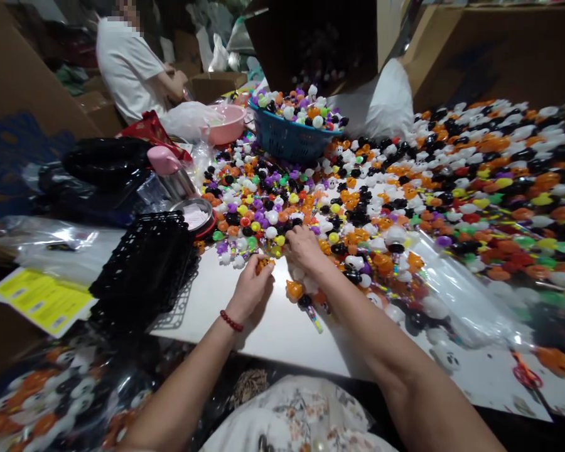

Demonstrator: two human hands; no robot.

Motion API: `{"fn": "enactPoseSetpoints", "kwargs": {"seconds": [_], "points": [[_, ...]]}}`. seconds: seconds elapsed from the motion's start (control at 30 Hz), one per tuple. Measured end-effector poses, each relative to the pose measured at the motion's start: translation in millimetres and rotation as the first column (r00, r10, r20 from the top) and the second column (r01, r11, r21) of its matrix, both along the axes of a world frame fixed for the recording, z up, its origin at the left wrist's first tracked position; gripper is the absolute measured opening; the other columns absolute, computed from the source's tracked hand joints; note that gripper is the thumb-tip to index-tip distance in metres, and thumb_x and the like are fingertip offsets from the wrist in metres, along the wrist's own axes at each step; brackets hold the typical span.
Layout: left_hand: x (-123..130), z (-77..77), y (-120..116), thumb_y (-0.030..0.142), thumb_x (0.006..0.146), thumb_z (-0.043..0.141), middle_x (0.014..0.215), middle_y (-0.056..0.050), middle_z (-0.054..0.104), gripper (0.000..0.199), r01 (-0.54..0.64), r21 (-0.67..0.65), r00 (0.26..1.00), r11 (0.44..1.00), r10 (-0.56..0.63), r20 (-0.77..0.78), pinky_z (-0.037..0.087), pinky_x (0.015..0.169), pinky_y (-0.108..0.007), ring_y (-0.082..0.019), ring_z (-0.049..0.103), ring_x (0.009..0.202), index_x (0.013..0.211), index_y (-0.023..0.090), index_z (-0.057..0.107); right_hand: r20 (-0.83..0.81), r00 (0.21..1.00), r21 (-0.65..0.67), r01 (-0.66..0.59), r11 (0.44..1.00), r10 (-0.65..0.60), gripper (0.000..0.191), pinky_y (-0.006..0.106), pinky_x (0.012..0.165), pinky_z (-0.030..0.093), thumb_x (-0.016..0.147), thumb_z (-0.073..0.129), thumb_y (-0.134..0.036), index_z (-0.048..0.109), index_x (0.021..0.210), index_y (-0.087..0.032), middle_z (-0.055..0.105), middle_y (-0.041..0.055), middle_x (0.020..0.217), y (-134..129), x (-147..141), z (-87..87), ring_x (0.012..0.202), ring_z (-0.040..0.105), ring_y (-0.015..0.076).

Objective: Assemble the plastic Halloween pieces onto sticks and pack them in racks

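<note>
A large heap of small Halloween toys (pixel 263 207) in orange, white, black, purple, yellow and green covers the middle of the white table. My left hand (pixel 250 289), with a red bead bracelet on the wrist, is closed round a small orange toy (pixel 265 265) at the heap's near edge. Just to its right, my right hand (pixel 305 248) reaches into the heap with bent fingers pressed together; what they grip, if anything, is hidden. Below it lie an orange pumpkin-like toy (pixel 294 290) and a tube with colourful contents (pixel 316 321).
Black plastic baskets (pixel 144 260) are stacked at the left, near a pink-lidded steel jug (pixel 169 169). A blue basket (pixel 289 135) full of toys stands behind the heap. Clear plastic bags (pixel 471 295) and red-handled scissors (pixel 527 376) lie right. A person (pixel 127 69) works at the back left.
</note>
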State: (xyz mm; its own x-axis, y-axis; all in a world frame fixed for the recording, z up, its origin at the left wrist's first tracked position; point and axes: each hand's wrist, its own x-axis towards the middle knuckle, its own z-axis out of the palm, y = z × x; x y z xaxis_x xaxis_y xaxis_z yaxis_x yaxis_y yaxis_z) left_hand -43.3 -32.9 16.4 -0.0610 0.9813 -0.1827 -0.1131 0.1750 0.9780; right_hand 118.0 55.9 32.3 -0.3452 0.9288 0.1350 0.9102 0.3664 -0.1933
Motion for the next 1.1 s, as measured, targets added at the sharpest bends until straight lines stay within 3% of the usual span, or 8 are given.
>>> {"fn": "enactPoseSetpoints", "kwargs": {"seconds": [0.17, 0.33, 0.53, 0.77, 0.9, 1.1], "points": [[-13, 6.9, -17, 0.040, 0.086, 0.060, 0.077, 0.002, 0.058, 0.024, 0.062, -0.021, 0.961, 0.998, -0.055, 0.270, 0.040, 0.053, -0.020, -0.009, 0.052, 0.057, 0.099, 0.022, 0.052, -0.111, 0.992, 0.004, -0.054, 0.999, 0.054, 0.021, 0.030, 0.074, 0.040, 0.099, 0.041, -0.017, 0.059, 0.109, -0.015, 0.060, 0.0101, 0.100, -36, 6, 9.1, 0.085, 0.053, 0.0209], [-10, 11.2, -20, 0.040, 0.090, 0.056, 0.071, 0.002, 0.054, 0.021, 0.098, 0.035, 0.936, 0.995, -0.104, 0.336, 0.037, 0.051, -0.018, -0.008, 0.047, 0.057, 0.091, 0.020, 0.051, -0.332, 0.920, -0.008, -0.223, 0.975, 0.208, 0.022, 0.026, 0.071, 0.041, 0.102, 0.042, -0.023, 0.060, 0.112, -0.019, 0.058, 0.0061, 0.093, -90, 18, 21.5, 0.080, 0.054, 0.0172], [0, 10.6, -26, 0.044, 0.091, 0.055, 0.066, 0.003, 0.050, 0.025, 0.163, 0.076, 0.959, 0.984, -0.176, 0.221, 0.034, 0.050, -0.019, -0.009, 0.043, 0.057, 0.085, 0.020, 0.052, -0.334, 0.925, -0.055, -0.211, 0.976, 0.181, 0.021, 0.025, 0.070, 0.041, 0.099, 0.044, -0.016, 0.063, 0.108, -0.020, 0.054, 0.0046, 0.090, -114, 27, 30.2, 0.076, 0.051, 0.0156], [1, 14.8, -32, 0.045, 0.091, 0.055, 0.067, 0.005, 0.046, 0.027, 0.225, 0.041, 0.970, 0.973, -0.228, 0.080, 0.033, 0.052, -0.019, -0.008, 0.039, 0.056, 0.084, 0.020, 0.051, -0.431, 0.878, -0.100, -0.279, 0.955, 0.211, 0.019, 0.026, 0.069, 0.041, 0.101, 0.047, -0.022, 0.065, 0.099, -0.019, 0.054, 0.0030, 0.084, -121, 29, 40.0, 0.073, 0.050, 0.0149], [6, 17.9, -38, 0.048, 0.093, 0.051, 0.065, 0.006, 0.041, 0.032, 0.257, 0.008, 0.966, 0.966, -0.257, -0.010, 0.030, 0.050, -0.018, -0.008, 0.035, 0.055, 0.079, 0.020, 0.047, -0.487, 0.848, -0.126, -0.307, 0.943, 0.211, 0.019, 0.026, 0.068, 0.040, 0.099, 0.049, -0.019, 0.065, 0.088, -0.018, 0.055, 0.0025, 0.080, -122, 25, 39.0, 0.072, 0.051, 0.0146], [13, 9.8, -41, 0.057, 0.093, 0.045, 0.062, 0.007, 0.034, 0.040, 0.234, 0.001, 0.970, 0.972, -0.233, -0.070, 0.028, 0.049, -0.022, -0.009, 0.032, 0.052, 0.075, 0.021, 0.038, -0.567, 0.814, -0.131, -0.241, 0.961, 0.127, 0.022, 0.026, 0.067, 0.038, 0.097, 0.050, -0.015, 0.061, 0.078, -0.017, 0.054, 0.0017, 0.075, -130, 15, 30.1, 0.072, 0.052, 0.0148]]}}
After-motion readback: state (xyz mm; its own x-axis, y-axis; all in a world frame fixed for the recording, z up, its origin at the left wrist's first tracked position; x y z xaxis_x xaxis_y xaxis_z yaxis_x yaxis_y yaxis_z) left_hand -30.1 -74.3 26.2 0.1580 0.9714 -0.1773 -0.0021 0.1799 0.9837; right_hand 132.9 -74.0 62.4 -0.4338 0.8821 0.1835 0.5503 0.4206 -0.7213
